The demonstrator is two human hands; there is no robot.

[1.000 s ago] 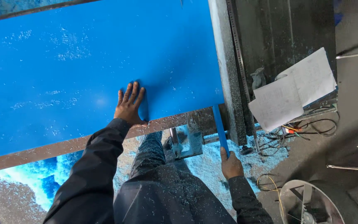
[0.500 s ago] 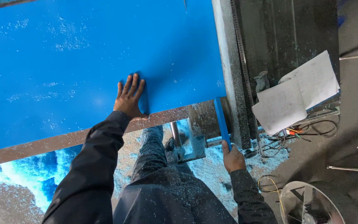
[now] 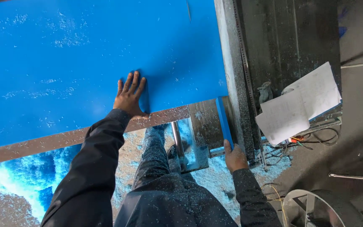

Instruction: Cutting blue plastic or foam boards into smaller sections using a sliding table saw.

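While the large blue sheet fills the picture from 9 to 12 o'clock, its near edge runs slantwise across the worktop, leaving a bare brown strip along that edge. Below the strip, at 7 o'clock, the floor lies open and strewn with blue and pale shavings. The left hand lies flat on the sheet just inside the near edge, fingers spread and pointing to 12 o'clock, the palm pressing rather than gripping. Toward 5 o'clock, the right hand has its grip closed round the near end of a narrow blue strip, which runs from the hand up to the sheet's right corner, close beside the dusty grey rail. Right of the rail, white papers lie over tangled wires at 3 o'clock. The sheet is cut off at the top and left, and the right fingers are hidden behind the strip.
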